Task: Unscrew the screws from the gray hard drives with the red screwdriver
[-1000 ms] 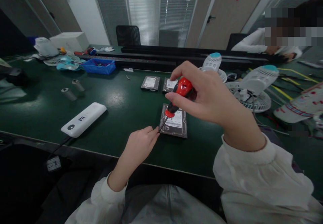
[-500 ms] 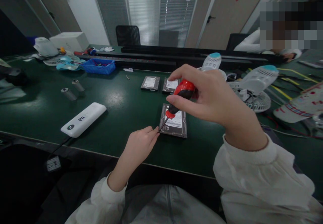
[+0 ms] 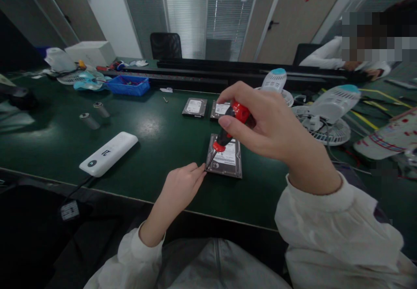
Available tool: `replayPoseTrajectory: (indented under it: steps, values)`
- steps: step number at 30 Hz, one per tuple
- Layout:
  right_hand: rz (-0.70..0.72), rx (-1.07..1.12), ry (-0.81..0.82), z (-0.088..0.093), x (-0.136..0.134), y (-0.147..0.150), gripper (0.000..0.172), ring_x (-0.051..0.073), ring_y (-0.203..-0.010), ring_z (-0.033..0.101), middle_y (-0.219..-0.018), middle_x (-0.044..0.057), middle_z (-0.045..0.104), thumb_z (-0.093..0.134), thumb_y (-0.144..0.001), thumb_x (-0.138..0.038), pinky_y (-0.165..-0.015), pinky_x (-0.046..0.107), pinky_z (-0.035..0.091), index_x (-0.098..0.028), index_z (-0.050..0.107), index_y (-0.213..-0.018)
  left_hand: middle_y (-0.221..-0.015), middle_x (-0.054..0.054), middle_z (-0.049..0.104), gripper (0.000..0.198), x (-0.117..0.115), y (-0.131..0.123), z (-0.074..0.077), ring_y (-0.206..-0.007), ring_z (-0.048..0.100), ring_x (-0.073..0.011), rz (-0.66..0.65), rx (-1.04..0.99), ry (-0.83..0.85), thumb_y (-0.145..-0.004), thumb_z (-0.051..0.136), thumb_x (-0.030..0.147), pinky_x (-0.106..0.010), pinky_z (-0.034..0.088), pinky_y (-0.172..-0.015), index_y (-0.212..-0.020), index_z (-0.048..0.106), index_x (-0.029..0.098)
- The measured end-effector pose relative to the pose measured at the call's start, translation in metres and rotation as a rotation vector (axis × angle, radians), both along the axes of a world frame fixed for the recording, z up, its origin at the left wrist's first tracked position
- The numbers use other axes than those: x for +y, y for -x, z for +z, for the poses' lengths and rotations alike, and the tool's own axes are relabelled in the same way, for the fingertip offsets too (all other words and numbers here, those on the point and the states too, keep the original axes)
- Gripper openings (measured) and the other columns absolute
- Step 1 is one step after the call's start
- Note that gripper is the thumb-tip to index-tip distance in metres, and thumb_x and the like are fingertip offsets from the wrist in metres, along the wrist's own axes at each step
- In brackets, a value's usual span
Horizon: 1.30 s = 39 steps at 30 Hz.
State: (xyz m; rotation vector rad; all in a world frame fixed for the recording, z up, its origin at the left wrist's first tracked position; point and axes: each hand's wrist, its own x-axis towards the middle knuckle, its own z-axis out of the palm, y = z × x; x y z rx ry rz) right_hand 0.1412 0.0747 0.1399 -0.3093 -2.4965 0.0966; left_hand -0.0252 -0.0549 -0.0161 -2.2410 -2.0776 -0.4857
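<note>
My right hand (image 3: 270, 124) is closed around the red and black handle of a screwdriver (image 3: 224, 136). Its thin shaft slants down to the near left corner of a hard drive (image 3: 230, 164) that lies label up on the table. At that same corner, the fingertips of my left hand (image 3: 182, 184) are pinched together beside the screwdriver's tip. Whatever sits between those fingers is too small to make out. Farther back lie two more hard drives, one in full view (image 3: 194, 107) and another (image 3: 217, 110) partly covered by my right hand.
On the green table (image 3: 156, 150), a white power bank (image 3: 109, 153) lies to the left, near two metal cylinders (image 3: 89, 121). A blue tray (image 3: 128, 85) stands behind them. White fans (image 3: 332, 106) and cables crowd the right. Across the table sits another person (image 3: 325, 54).
The screwdriver's handle has turned in my right hand, and my thumb and fingers have shifted on it. My left hand stays at the drive's corner.
</note>
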Motion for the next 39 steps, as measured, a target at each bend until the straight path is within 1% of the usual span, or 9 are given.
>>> replayPoseTrajectory:
  steps: [4,11,17,20,24,30,32,36,39]
  values:
    - [0.133,-0.001,0.051,-0.0006,0.0013,-0.0011,0.028,0.016,-0.08,0.052,-0.109,0.008,0.059,0.047,-0.09,-0.026,-0.072,0.032,0.04,-0.015,0.05,-0.115,-0.089,-0.002,0.067,0.031,-0.0002,-0.0001,-0.0008,-0.074,0.065,-0.015,0.004,0.002,0.0,-0.106,0.044,0.029,-0.024,0.045,-0.062,-0.124,0.068,0.02]
    - [-0.003,0.029,0.001,-0.0011,-0.0026,0.0015,0.029,0.01,-0.059,0.042,-0.072,-0.004,0.053,0.058,-0.092,-0.045,-0.061,0.028,0.031,-0.019,0.051,-0.103,-0.09,-0.003,0.068,0.031,-0.0001,-0.0002,-0.0006,-0.076,0.066,-0.0156,0.0,-0.012,-0.006,-0.106,0.045,0.028,-0.025,0.046,-0.063,-0.125,0.067,0.019]
    - [0.138,-0.004,0.072,-0.0001,-0.0024,0.0001,0.022,0.013,-0.075,0.05,-0.098,0.003,0.06,0.049,-0.088,-0.028,-0.068,0.03,0.038,-0.017,0.05,-0.107,-0.089,-0.003,0.067,0.031,0.0002,-0.0001,-0.0005,-0.074,0.065,-0.0151,0.003,-0.02,-0.002,-0.106,0.045,0.028,-0.024,0.045,-0.062,-0.125,0.068,0.02]
    - [0.102,0.006,0.051,-0.0001,-0.0024,0.0006,0.022,0.01,-0.068,0.047,-0.087,-0.001,0.057,0.053,-0.088,-0.029,-0.065,0.028,0.036,-0.017,0.05,-0.106,-0.09,-0.003,0.068,0.032,0.0002,-0.0001,0.0004,-0.075,0.066,-0.0155,0.005,-0.018,0.007,-0.106,0.045,0.028,-0.025,0.046,-0.062,-0.125,0.068,0.019]
    - [-0.015,-0.009,0.02,0.0001,-0.0022,0.0009,0.028,0.009,-0.059,0.039,-0.069,-0.005,0.046,0.055,-0.093,-0.043,-0.06,0.028,0.029,-0.017,0.052,-0.103,-0.091,-0.003,0.068,0.032,0.0,-0.0003,0.0014,-0.076,0.066,-0.0158,0.004,-0.009,0.013,-0.106,0.045,0.028,-0.025,0.046,-0.063,-0.125,0.068,0.018]
    - [0.083,-0.012,0.053,-0.001,-0.0011,-0.0003,0.026,0.012,-0.069,0.045,-0.093,0.001,0.057,0.052,-0.088,-0.029,-0.064,0.029,0.035,-0.017,0.048,-0.111,-0.088,-0.003,0.067,0.032,0.0002,-0.0009,0.0006,-0.074,0.065,-0.0147,0.008,0.003,0.007,-0.106,0.043,0.029,-0.024,0.045,-0.062,-0.123,0.068,0.02]
    - [0.066,0.013,0.046,-0.0012,-0.0015,0.0007,0.026,0.011,-0.067,0.045,-0.09,0.0,0.057,0.056,-0.087,-0.03,-0.063,0.029,0.035,-0.018,0.049,-0.109,-0.088,-0.003,0.067,0.031,0.0003,-0.0009,0.0002,-0.074,0.065,-0.0152,0.002,-0.002,-0.002,-0.106,0.044,0.028,-0.025,0.046,-0.062,-0.123,0.068,0.02]
    - [-0.041,0.028,0.032,-0.0007,-0.0025,0.0025,0.035,0.009,-0.057,0.041,-0.07,-0.005,0.052,0.063,-0.088,-0.049,-0.059,0.028,0.029,-0.019,0.052,-0.101,-0.089,-0.002,0.067,0.03,0.0003,-0.0006,0.0004,-0.074,0.066,-0.0165,-0.001,-0.014,-0.01,-0.105,0.046,0.028,-0.026,0.045,-0.061,-0.124,0.068,0.019]
    - [-0.031,0.0,0.049,-0.0005,-0.0022,0.0015,0.032,0.011,-0.06,0.044,-0.074,-0.003,0.055,0.06,-0.09,-0.045,-0.06,0.029,0.031,-0.018,0.052,-0.104,-0.088,-0.002,0.067,0.03,0.0003,-0.0003,0.0011,-0.073,0.066,-0.0163,-0.001,-0.016,-0.009,-0.105,0.046,0.027,-0.026,0.044,-0.061,-0.124,0.068,0.019]
